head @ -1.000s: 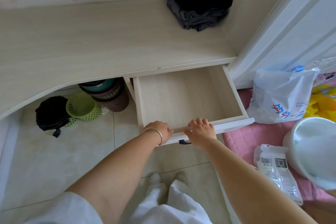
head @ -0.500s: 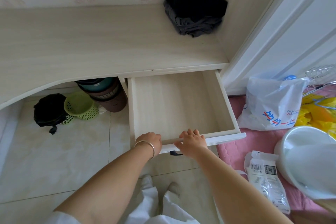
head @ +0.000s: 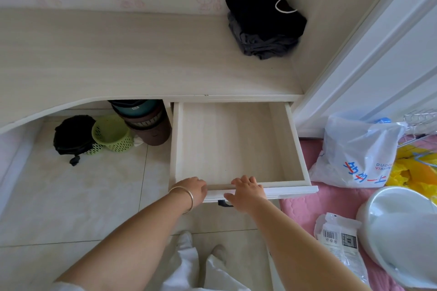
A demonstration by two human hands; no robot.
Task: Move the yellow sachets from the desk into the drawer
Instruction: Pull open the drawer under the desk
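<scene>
The pale wooden drawer (head: 293, 144) stands pulled far out from under the desk (head: 118, 59), and its inside is bare. My left hand (head: 192, 189), with a bangle on the wrist, grips the drawer's front edge. My right hand (head: 247, 192) grips the same edge just to the right, fingers curled over the top. A dark handle (head: 224, 203) shows under the front panel between my hands. No yellow sachets show on the desk or in the drawer.
Folded dark clothes with a white cord (head: 264, 19) lie at the desk's back right corner. Bins and a green basket (head: 113, 132) stand under the desk. On the pink mat at right are a white plastic bag (head: 354, 151), yellow plastic (head: 416, 172), a white basin (head: 402, 227) and a clear packet (head: 340, 243).
The drawer has come further out toward me, both hands staying on its front edge. The view has tilted up, showing more of the wall.
</scene>
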